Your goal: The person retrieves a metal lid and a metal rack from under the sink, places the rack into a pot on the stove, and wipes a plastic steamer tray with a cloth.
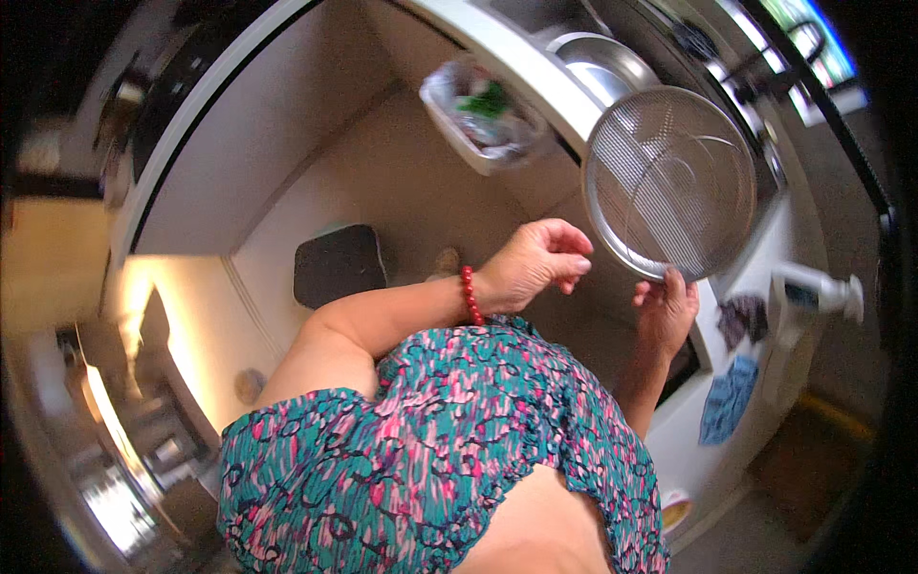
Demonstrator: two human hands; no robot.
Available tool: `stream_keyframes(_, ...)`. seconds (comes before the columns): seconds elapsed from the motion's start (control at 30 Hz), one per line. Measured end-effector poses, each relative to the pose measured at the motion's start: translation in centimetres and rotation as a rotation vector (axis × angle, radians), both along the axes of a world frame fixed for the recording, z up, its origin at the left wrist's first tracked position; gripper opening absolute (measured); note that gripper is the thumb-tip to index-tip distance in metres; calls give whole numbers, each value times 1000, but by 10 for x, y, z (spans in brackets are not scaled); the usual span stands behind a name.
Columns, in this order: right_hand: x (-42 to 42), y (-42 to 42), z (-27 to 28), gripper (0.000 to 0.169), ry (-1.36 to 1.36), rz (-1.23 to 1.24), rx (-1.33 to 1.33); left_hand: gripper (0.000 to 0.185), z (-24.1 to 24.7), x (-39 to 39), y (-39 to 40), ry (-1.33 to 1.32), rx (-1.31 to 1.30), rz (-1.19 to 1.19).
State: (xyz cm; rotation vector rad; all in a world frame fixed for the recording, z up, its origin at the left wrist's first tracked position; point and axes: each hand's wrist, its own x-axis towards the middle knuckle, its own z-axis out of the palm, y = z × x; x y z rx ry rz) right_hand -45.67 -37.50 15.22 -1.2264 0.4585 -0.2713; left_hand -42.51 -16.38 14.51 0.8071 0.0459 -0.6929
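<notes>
My right hand (668, 312) grips the near rim of a round metal mesh sieve (706, 179), thumb and fingers closed on its edge. The sieve is tipped so its round mesh faces me, over the counter edge and sink area. My left hand (534, 262), with a red bead bracelet (471, 295) at the wrist, is in the air left of the sieve. Its fingers are loosely curled, hold nothing and are apart from the rim. Partly behind the sieve, a shiny metal bowl (602, 61) stands at the back of the white counter (502, 39).
A lined waste bin (459, 140) with rubbish is below the counter edge. On the right counter lie a dark cloth (742, 321) and a blue cloth (730, 402), near a white bottle (810, 287). A dark flat square object (341, 265) lies on the floor.
</notes>
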Motion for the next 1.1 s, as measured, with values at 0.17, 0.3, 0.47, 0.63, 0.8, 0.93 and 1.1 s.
stream_keyframes(0.17, 43, 84, 27, 14, -20, 160, -44, 14, 19, 11, 82, -190, 64, 249)
stream_keyframes(0.3, 110, 138, 18, 14, -14, 338, -87, 12, 17, 51, 148, -198, 110, 493)
stream_keyframes(0.47, 179, 264, 21, 16, 11, 527, -20, 10, 27, 71, 260, -359, 238, 692)
stream_keyframes(0.63, 227, 368, 19, 9, 12, 748, 82, 9, 35, 81, 342, -459, 429, 925)
stream_keyframes(0.8, 270, 423, 11, 9, 36, 922, 87, 8, 49, 104, 380, -516, 540, 1131)
stream_keyframes(0.93, 309, 458, 10, 10, -5, 1003, 118, 8, 53, 139, 410, -600, 578, 1124)
stream_keyframes(1.1, 365, 492, 6, 11, -65, 999, 58, 9, 85, 197, 437, -569, 547, 953)
